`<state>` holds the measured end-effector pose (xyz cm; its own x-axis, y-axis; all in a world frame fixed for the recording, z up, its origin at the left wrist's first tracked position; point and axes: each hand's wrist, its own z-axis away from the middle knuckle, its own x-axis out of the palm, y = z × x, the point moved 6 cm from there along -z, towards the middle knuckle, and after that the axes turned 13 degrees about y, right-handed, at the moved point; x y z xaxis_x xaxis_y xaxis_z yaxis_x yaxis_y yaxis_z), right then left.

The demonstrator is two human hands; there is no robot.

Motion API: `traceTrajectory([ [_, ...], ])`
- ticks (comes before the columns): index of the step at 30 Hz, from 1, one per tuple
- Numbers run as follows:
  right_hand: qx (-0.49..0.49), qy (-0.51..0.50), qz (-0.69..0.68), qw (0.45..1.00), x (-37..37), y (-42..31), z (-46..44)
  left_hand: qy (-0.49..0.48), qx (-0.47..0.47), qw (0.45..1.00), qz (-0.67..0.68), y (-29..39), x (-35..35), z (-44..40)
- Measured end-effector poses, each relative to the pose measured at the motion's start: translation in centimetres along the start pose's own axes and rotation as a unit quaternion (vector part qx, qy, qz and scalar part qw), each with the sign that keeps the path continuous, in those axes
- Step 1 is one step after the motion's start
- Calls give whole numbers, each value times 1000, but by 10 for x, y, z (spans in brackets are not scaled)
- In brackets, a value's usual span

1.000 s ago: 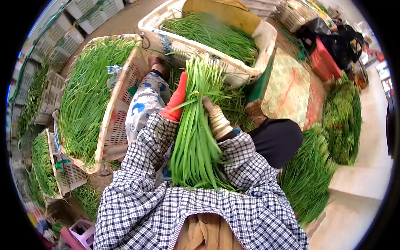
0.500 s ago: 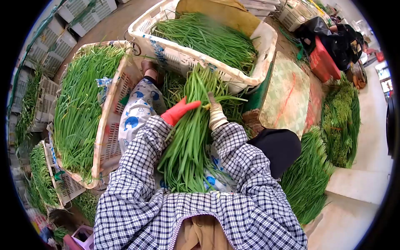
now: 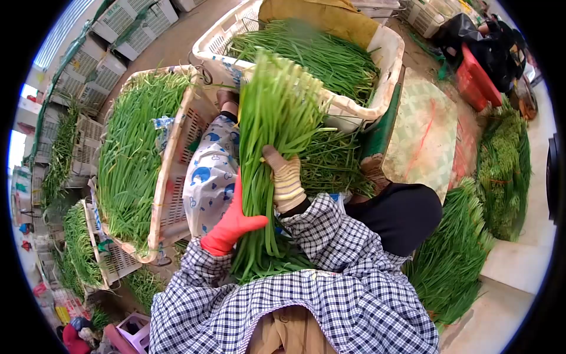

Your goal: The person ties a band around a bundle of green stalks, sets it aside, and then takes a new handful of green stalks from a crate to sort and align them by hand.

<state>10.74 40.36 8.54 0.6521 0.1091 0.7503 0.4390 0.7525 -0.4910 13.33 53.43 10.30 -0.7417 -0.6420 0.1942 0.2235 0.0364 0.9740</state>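
A thick bunch of garlic chives (image 3: 259, 112) stands raised over my lap, stalk ends pointing away from me and blurred by motion, leaf tips hanging toward my chest. My left hand (image 3: 233, 221), in a red rubber glove, holds the bunch low on its left side, its thumb across the front and its other fingers mostly hidden behind the leaves. On the right side, higher up, my right hand (image 3: 285, 182) in a striped knit glove grips the same bunch, thumb pointing up. Loose chives (image 3: 330, 159) lie beyond my right hand, between my legs.
A white crate (image 3: 172, 183) packed with chives stands at my left. Another crate (image 3: 386, 71) of chives is ahead, with brown cloth (image 3: 318, 20). To the right are a patterned board (image 3: 421, 133), chive piles (image 3: 451, 251) and a red basin (image 3: 476, 76).
The bunch has swung more upright, its stalk ends rising up and left. My left hand has slid down toward the leaves; my right hand has shifted left and nearer to me.
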Motion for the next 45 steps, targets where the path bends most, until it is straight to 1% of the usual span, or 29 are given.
traceTrajectory([
  [2,-12,-20,13,1000,8,8,0,25,-127,987,-98,0,5,9],
  [3,-11,-23,12,1000,9,7,-4,27,-125,987,-100,11,3,10],
  [6,110,-86,-12,990,14,-6,-16,11,-239,971,0,22,-15,19],
  [10,-9,31,-30,999,-20,-51,-79,-43,-274,958,-69,20,-57,56],
  [11,-33,80,63,994,-28,-64,-88,-36,-279,957,-70,17,-66,66],
  [12,-5,-128,19,992,-41,-70,-128,-39,-284,956,-67,15,-72,76],
  [13,39,-328,-12,944,-59,-76,-159,-41,-288,954,-64,13,-79,86],
  [14,48,-326,-14,944,-41,-105,-141,-26,-294,953,-69,8,-86,96],
  [15,25,-80,96,992,-38,-134,-134,-19,-301,951,-67,9,-88,105],
  [18,-18,175,178,968,-58,-183,-116,29,-294,954,-56,11,-97,117],
  [19,66,329,200,921,-29,-174,-83,34,-295,953,-57,8,-99,118],
  [20,-20,111,489,865,-7,-161,-64,33,-287,955,-68,6,-98,118],
  [22,-103,-165,711,676,-2,-92,-15,13,-293,955,-53,-9,-99,119],
  [25,-12,-196,747,634,-20,-5,12,15,-281,959,-25,1,-76,108],
  [27,-8,-213,502,838,-56,8,-9,0,-282,959,-32,-6,-84,112],
  [28,-67,-213,408,885,-75,-4,-24,15,-277,960,-26,-5,-87,114],
  [30,-23,-247,159,956,-76,-54,-49,39,-261,962,-64,-4,-95,116],
  [31,6,-270,35,962,-76,-79,-61,41,-259,963,-62,-5,-96,117],
  [32,-1,-189,-7,982,-41,-113,-30,58,-259,963,-51,-6,-98,120],
  [33,20,-188,62,980,-38,-119,-31,73,-260,962,-40,-7,-99,121],
  [35,-9,-242,375,895,7,-110,3,78,-257,962,-43,-6,-93,118],
  [36,76,-154,421,891,15,-86,16,84,-253,963,-48,-6,-90,115],
  [37,67,-219,481,846,-2,-46,5,80,-251,963,-48,-7,-87,113],
  [38,-66,-249,481,838,-1,-14,7,70,-239,966,-71,-7,-86,112],
  [39,-229,-279,625,693,11,0,10,63,-228,967,-93,-6,-84,112],
  [40,-67,-198,554,806,-4,2,0,61,-240,963,-105,-4,-81,112],
  [41,100,-107,457,877,-22,5,-2,67,-240,963,-102,-4,-81,115],
  [42,153,-125,444,874,-10,-16,9,75,-239,961,-114,-3,-83,118],
  [45,143,-87,282,945,-23,-32,3,85,-234,959,-134,2,-84,116],
])
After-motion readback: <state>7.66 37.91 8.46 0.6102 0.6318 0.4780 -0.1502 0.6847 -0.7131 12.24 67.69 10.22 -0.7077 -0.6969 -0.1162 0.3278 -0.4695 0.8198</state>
